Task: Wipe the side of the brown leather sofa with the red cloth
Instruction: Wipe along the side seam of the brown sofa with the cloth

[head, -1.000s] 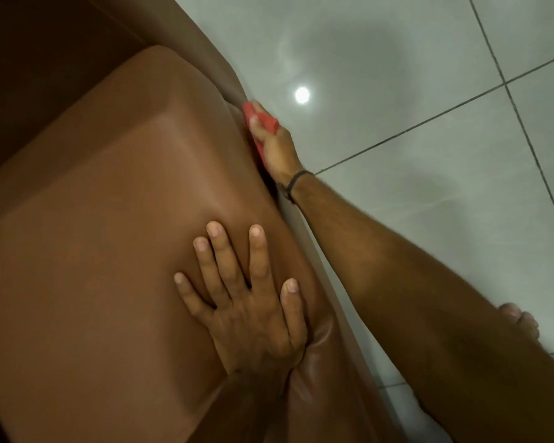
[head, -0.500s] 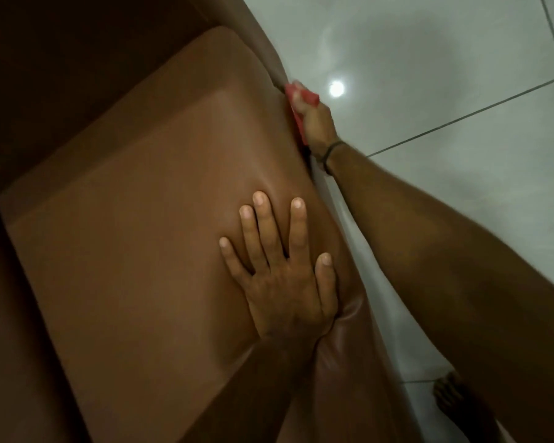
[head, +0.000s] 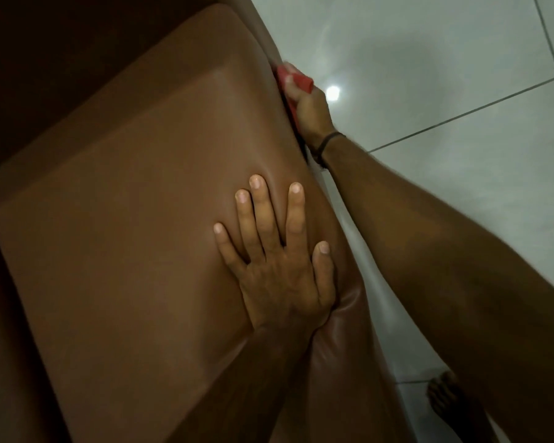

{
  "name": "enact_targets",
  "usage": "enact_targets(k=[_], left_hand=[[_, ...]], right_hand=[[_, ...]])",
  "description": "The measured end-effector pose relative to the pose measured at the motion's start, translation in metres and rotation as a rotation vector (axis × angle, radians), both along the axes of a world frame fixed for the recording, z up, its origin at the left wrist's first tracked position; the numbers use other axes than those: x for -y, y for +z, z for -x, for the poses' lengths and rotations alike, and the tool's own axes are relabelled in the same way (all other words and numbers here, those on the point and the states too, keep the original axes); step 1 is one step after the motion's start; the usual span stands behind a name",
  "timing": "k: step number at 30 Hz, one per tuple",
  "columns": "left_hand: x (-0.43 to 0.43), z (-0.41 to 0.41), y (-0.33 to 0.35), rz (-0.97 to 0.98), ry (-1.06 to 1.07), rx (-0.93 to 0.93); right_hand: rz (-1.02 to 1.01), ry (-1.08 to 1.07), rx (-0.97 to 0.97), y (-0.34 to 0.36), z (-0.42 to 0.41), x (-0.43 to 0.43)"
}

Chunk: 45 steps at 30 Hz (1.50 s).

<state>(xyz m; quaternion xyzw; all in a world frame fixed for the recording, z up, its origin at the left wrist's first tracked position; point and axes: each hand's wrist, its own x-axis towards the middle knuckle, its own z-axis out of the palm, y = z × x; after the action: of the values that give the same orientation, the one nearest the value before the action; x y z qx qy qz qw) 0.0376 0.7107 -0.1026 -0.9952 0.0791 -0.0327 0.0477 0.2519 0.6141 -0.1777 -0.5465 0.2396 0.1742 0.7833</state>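
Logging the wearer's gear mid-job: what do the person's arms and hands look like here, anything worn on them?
Both forearms are bare, with no sleeves in view. The left hand wears nothing: no glove, ring or band shows. The right hand is also ungloved, and a thin dark band circles its wrist. Fingernails on the left hand are short and unpainted.

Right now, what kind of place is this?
Probably a living room in a home. A brown leather sofa stands on a glossy pale tiled floor that reflects a ceiling light, and a bare foot shows on the tiles. No other furniture is in view.
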Motion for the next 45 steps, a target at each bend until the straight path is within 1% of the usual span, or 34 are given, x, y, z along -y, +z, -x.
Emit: enact_targets(k=[2, 5, 7, 10, 11, 13, 15, 17, 19, 21, 23, 26, 29, 30, 32, 33, 34, 35, 37, 38, 39, 41, 42, 43, 44, 45], left_hand=[[0.001, 0.000, 0.001, 0.008, 0.005, 0.003], [0.001, 0.000, 0.001, -0.005, 0.009, 0.009], [0.000, 0.000, 0.000, -0.012, 0.013, 0.010], [0.000, -0.001, 0.000, -0.030, 0.013, 0.018], [0.001, -0.001, 0.000, -0.030, 0.010, 0.020], [0.002, -0.001, 0.000, -0.029, 0.010, 0.035], [0.001, 0.000, -0.001, -0.037, 0.016, 0.047], [0.000, 0.001, -0.003, -0.036, 0.010, 0.067], [0.001, -0.001, -0.004, -0.054, 0.005, 0.081], [0.002, -0.001, -0.001, -0.047, 0.017, 0.084], [0.005, 0.000, 0.002, -0.038, 0.018, 0.083], [0.007, 0.002, 0.007, -0.066, 0.035, 0.050], [0.006, 0.002, 0.011, -0.065, 0.027, 0.024], [0.009, 0.005, 0.013, -0.071, 0.026, 0.018], [0.015, 0.005, 0.015, -0.068, 0.045, 0.030], [0.028, 0.025, 0.024, -0.025, 0.052, 0.047], [0.041, 0.042, 0.035, 0.014, 0.051, 0.049], [0.040, 0.036, 0.039, 0.028, 0.049, 0.019], [0.044, 0.034, 0.041, 0.031, 0.057, -0.012], [0.044, 0.036, 0.042, 0.034, 0.061, -0.049], [0.042, 0.033, 0.046, 0.061, 0.097, -0.089], [0.047, 0.046, 0.050, 0.095, 0.172, -0.154], [0.048, 0.058, 0.051, 0.097, 0.187, -0.192], [0.048, 0.072, 0.053, 0.093, 0.188, -0.229], [0.046, 0.086, 0.055, 0.082, 0.176, -0.253], [0.042, 0.098, 0.057, 0.067, 0.154, -0.261]], right_hand=[[-0.005, -0.006, 0.097, 0.012, 0.011, -0.001], [0.027, 0.008, 0.147, 0.007, 0.036, -0.001], [0.024, 0.008, 0.064, -0.002, 0.030, 0.002], [0.043, 0.009, -0.140, -0.012, 0.018, 0.009], [0.050, 0.025, -0.184, -0.014, 0.022, 0.012], [0.052, 0.051, -0.207, -0.010, 0.036, 0.012], [0.021, 0.015, -0.146, -0.003, 0.047, 0.008], [-0.042, -0.027, -0.009, 0.005, 0.052, 0.002], [-0.081, -0.026, 0.100, 0.010, 0.058, 0.000], [-0.121, -0.016, 0.135, 0.014, 0.084, 0.004], [-0.125, -0.019, 0.100, 0.012, 0.130, 0.010], [-0.152, -0.018, -0.075, -0.001, 0.195, 0.020], [-0.155, -0.010, -0.247, -0.008, 0.214, 0.021], [-0.155, -0.018, -0.264, -0.008, 0.212, 0.029], [-0.145, -0.020, -0.188, 0.003, 0.206, 0.030], [-0.155, -0.004, -0.126, 0.023, 0.230, 0.040], [-0.119, 0.006, -0.045, 0.037, 0.257, 0.050], [-0.065, 0.004, 0.008, 0.038, 0.267, 0.048], [0.005, 0.024, 0.031, 0.032, 0.322, 0.055], [0.039, 0.059, 0.014, 0.027, 0.352, 0.055], [0.041, 0.118, -0.049, 0.023, 0.363, 0.048], [0.026, 0.127, -0.108, 0.021, 0.366, 0.030], [-0.033, 0.098, -0.129, 0.016, 0.367, 0.031], [0.021, 0.117, -0.193, 0.012, 0.371, 0.049], [0.173, 0.180, -0.271, 0.004, 0.385, 0.082], [0.337, 0.261, -0.460, -0.007, 0.408, 0.126]])
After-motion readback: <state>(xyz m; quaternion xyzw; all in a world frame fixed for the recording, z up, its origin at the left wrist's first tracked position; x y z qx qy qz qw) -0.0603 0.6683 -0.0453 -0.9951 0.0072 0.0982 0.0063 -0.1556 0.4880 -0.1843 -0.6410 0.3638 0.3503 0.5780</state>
